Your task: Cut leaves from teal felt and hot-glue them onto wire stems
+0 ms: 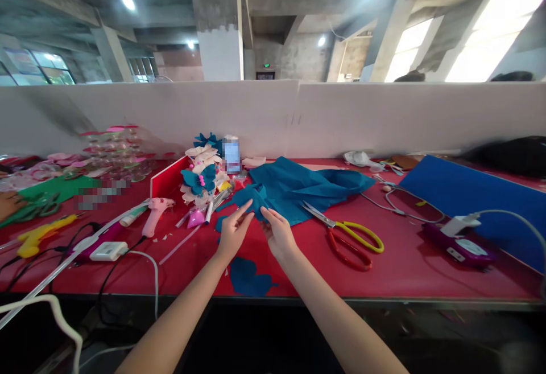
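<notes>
My left hand and my right hand meet at the middle of the table, both closed on a small teal cloth piece. Fingertips and thumbs pinch it from either side. Just behind lies a large crumpled sheet of teal cloth; whether it joins the held piece I cannot tell. A cut teal shape with rounded lobes rests flat between my forearms, near the table's front edge. Right of my right hand are scissors, blades parted, with one yellow and one red handle.
Left on the red table stand a pink glue gun, a yellow glue gun and cables. Teal-and-cream cloth flowers and a phone are behind. A power strip and blue board lie right.
</notes>
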Demonstrator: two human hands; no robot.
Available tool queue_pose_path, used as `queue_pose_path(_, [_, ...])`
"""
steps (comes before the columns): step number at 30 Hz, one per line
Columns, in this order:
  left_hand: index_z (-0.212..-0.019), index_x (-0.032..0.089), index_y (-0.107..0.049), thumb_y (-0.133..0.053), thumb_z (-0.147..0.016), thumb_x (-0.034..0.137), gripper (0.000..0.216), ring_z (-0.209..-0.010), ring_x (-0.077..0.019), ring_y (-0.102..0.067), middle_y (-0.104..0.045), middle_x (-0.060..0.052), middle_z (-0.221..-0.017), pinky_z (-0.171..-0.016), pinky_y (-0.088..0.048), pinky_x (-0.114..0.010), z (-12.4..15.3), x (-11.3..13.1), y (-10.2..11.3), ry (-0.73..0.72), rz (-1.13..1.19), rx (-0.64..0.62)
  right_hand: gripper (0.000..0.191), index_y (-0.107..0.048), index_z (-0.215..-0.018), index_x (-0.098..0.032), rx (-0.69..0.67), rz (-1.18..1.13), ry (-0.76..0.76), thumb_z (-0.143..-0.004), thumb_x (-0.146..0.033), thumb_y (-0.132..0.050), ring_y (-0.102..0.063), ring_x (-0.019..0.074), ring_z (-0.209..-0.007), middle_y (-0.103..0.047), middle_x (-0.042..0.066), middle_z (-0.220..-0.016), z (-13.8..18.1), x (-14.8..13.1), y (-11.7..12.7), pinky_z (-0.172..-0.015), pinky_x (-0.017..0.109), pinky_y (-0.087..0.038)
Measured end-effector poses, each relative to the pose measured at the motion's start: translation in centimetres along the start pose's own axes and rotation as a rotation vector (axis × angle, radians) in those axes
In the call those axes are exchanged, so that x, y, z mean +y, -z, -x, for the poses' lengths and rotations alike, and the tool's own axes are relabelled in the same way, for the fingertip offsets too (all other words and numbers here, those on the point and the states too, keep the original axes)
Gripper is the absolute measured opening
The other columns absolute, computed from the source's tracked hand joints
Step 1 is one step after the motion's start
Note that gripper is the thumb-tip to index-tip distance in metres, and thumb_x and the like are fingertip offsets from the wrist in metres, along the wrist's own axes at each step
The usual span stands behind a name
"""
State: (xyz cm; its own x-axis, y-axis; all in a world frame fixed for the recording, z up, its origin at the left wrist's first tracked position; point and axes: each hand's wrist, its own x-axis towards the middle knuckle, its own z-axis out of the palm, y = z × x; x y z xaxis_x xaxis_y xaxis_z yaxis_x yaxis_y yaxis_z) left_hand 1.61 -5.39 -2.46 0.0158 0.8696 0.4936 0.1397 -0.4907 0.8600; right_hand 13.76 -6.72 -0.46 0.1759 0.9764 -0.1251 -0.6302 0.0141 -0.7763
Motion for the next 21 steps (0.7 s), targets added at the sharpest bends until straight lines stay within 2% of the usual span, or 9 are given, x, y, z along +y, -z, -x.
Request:
queue_pose_path(3, [-0.116,0.019,-0.065,-0.059,-0.083,0.04,0.039,-0.073,-0.0189,-0.066,-0.072,-0.004,-0.086,-0.063,-0.052,-0.026,-0.14,0.09,0.34,0.015,-0.017,-0.006,0.032,-0.067,-0.07,-0.018,-0.005,0.009,-0.003,-0.048,-0.031,-0.086,-0.06,0.0121,-0.064,-0.065,-0.002,-0.065,0.11,-0.24,-0.04,-0.063,0.023,-0.048])
queue_pose_path(9, [-0.107,0.021,-0.07,-0.065,-0.078,0.037,0.034,-0.097,-0.0236,-0.065,-0.071,-0.004,-0.108,-0.085,-0.052,-0.032,-0.55,0.35,0.35,0.029,0.005,0.011,0.029,-0.069,-0.068,-0.015,-0.078,0.114,0.036,-0.051,-0.034,-0.084,-0.056,0.0115,-0.063,-0.064,0.0,-0.066,0.28,-0.22,0.28,-0.059,0.022,-0.043])
queue_pose_path(13, [-0.099,0.021,-0.073,-0.066,-0.077,0.034,0.027,-0.1,-0.0244,-0.065,-0.072,-0.004,-0.104,-0.092,-0.05,-0.035,-0.7,0.21,0.36,0.032,0.006,0.015,0.029,-0.07,-0.07,-0.016,-0.091,0.179,0.092,-0.054,-0.037,-0.082,-0.055,0.0118,-0.063,-0.064,0.0,-0.066,0.32,0.25,0.42,-0.059,0.023,-0.042])
queue_pose_path(21, [-0.097,0.02,-0.073,-0.066,-0.077,0.034,0.025,-0.094,-0.0243,-0.068,-0.073,-0.004,-0.099,-0.085,-0.054,-0.035,-0.72,-0.46,0.38,0.048,0.012,-0.002,0.026,-0.07,-0.069,-0.015,-0.063,0.287,0.219,-0.059,-0.037,-0.078,-0.049,0.0112,-0.056,-0.062,0.0,-0.059,0.26,0.13,0.78,-0.058,0.026,-0.039])
